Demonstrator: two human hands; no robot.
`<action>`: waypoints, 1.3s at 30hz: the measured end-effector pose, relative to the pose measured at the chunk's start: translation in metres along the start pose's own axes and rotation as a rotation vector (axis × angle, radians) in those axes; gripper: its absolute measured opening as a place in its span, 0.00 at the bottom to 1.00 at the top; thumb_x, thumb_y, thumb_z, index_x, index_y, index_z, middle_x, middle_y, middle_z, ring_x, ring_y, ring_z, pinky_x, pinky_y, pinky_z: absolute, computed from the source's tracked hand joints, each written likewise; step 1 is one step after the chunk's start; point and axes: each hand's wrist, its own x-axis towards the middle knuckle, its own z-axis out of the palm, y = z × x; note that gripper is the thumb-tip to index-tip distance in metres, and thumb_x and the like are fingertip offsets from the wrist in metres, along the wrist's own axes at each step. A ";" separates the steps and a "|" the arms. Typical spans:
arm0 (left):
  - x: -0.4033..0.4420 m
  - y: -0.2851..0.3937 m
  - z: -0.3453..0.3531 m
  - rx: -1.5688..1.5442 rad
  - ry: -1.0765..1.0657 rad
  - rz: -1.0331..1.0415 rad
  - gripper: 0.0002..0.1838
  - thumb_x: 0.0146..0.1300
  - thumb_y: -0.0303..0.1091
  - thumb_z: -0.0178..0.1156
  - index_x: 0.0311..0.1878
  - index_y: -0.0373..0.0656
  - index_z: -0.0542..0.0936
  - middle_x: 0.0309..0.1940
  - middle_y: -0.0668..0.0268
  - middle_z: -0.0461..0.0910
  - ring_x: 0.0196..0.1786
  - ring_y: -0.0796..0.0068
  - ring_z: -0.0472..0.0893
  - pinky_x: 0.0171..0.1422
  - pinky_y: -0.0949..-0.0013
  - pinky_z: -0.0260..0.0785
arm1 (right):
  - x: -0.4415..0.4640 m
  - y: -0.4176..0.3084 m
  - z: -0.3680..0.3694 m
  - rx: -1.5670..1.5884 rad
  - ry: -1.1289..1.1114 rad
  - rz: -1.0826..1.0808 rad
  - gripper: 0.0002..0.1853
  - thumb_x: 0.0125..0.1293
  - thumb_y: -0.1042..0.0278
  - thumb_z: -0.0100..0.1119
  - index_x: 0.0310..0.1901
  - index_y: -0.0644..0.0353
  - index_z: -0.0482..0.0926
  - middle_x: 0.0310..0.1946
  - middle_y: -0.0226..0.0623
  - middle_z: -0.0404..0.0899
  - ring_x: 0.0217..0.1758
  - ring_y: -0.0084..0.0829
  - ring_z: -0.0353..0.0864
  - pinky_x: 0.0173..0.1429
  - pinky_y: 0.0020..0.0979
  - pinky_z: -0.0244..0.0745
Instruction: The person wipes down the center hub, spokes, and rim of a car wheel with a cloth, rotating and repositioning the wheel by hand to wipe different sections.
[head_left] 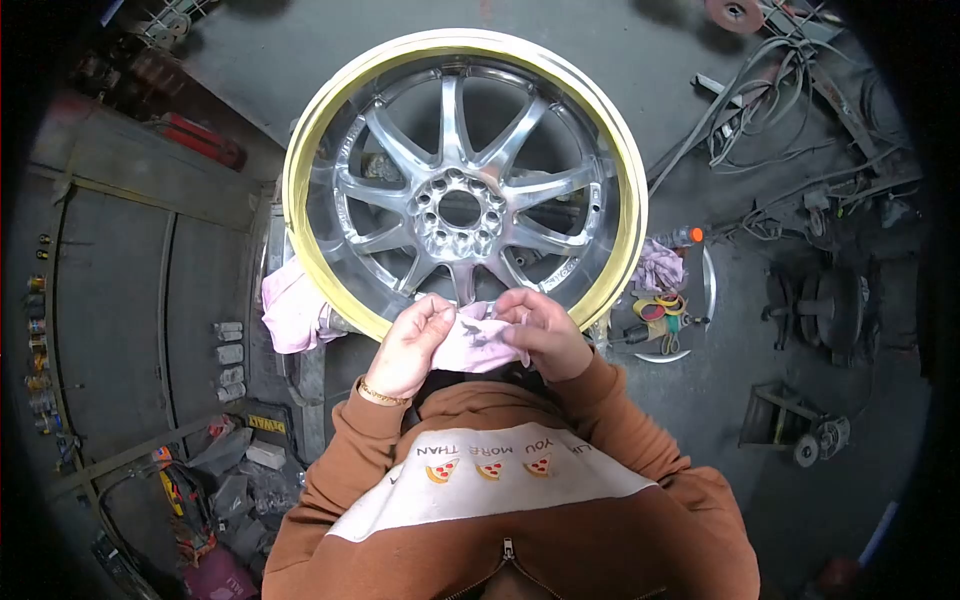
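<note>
Between my two hands, close to my body, is a pink cloth (468, 345) with dark smudges on it. My left hand (415, 345) pinches its one side, thumb and fingers together. On the other side my right hand (545, 333) has its fingers curled onto the cloth. Just beyond both hands lies a shiny multi-spoke wheel rim (453, 120), face up, with yellow tape (637, 200) around its outer edge. The cloth overlaps the near edge of the rim.
Another pink cloth (295, 305) hangs left of the rim. To the right, a tray (711, 285) holds a purple-pink cloth (660, 266), scissors (670, 335) and an orange-capped bottle (688, 237). Cables (770, 90) lie at the upper right. A DeWalt case (270, 425) stands lower left.
</note>
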 end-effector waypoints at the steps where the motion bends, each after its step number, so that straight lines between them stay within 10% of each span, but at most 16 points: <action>1: -0.001 0.005 0.000 0.001 -0.001 0.003 0.06 0.73 0.32 0.51 0.40 0.40 0.72 0.28 0.78 0.68 0.30 0.90 0.63 0.35 0.82 0.58 | 0.001 -0.010 0.010 -0.001 -0.001 -0.003 0.11 0.63 0.73 0.59 0.46 0.62 0.73 0.39 0.31 0.77 0.41 0.18 0.76 0.46 0.21 0.72; 17: 0.011 0.001 -0.015 0.137 -0.138 0.062 0.07 0.72 0.31 0.51 0.48 0.38 0.72 0.35 0.68 0.76 0.37 0.84 0.74 0.42 0.77 0.67 | 0.009 -0.001 0.042 0.381 0.018 0.041 0.14 0.66 0.71 0.59 0.50 0.67 0.77 0.41 0.36 0.81 0.44 0.25 0.81 0.51 0.26 0.75; 19: 0.023 -0.026 -0.017 0.566 -0.147 0.447 0.08 0.70 0.29 0.52 0.47 0.35 0.74 0.38 0.61 0.74 0.41 0.72 0.75 0.46 0.72 0.67 | 0.014 0.012 0.038 0.361 0.195 -0.071 0.12 0.65 0.74 0.59 0.49 0.69 0.78 0.44 0.37 0.81 0.45 0.25 0.80 0.52 0.26 0.74; 23: 0.035 -0.059 -0.005 0.721 -0.159 0.585 0.13 0.68 0.30 0.51 0.52 0.36 0.75 0.49 0.56 0.72 0.51 0.57 0.72 0.58 0.62 0.64 | 0.022 0.026 0.033 -0.603 0.611 -0.424 0.13 0.66 0.75 0.59 0.49 0.72 0.79 0.52 0.37 0.77 0.50 0.25 0.78 0.55 0.24 0.71; 29: 0.045 -0.077 -0.005 0.146 -0.580 -0.062 0.15 0.71 0.34 0.49 0.56 0.37 0.69 0.42 0.60 0.80 0.40 0.65 0.82 0.50 0.62 0.73 | 0.057 0.000 0.049 -0.347 0.806 0.006 0.15 0.68 0.71 0.58 0.55 0.66 0.78 0.25 0.30 0.78 0.25 0.22 0.74 0.35 0.23 0.74; 32: 0.048 -0.088 -0.007 0.187 -0.597 0.043 0.17 0.70 0.34 0.51 0.58 0.37 0.68 0.44 0.61 0.80 0.41 0.67 0.81 0.49 0.64 0.72 | 0.075 -0.008 0.034 -1.636 0.552 -0.298 0.20 0.62 0.74 0.56 0.57 0.62 0.76 0.31 0.47 0.76 0.26 0.45 0.78 0.33 0.39 0.77; 35: 0.051 -0.107 -0.002 0.075 -0.536 0.243 0.15 0.69 0.33 0.51 0.55 0.37 0.71 0.39 0.61 0.80 0.35 0.70 0.79 0.43 0.67 0.72 | 0.090 -0.010 0.042 -2.140 0.469 0.075 0.24 0.61 0.76 0.52 0.61 0.62 0.72 0.37 0.44 0.75 0.27 0.45 0.80 0.31 0.38 0.78; 39: 0.056 -0.073 -0.016 0.067 -0.668 -0.069 0.11 0.66 0.29 0.51 0.47 0.34 0.78 0.34 0.62 0.82 0.35 0.74 0.78 0.42 0.69 0.70 | 0.110 -0.004 0.047 -2.367 0.327 0.247 0.26 0.61 0.73 0.48 0.62 0.66 0.68 0.41 0.46 0.74 0.24 0.39 0.82 0.26 0.37 0.78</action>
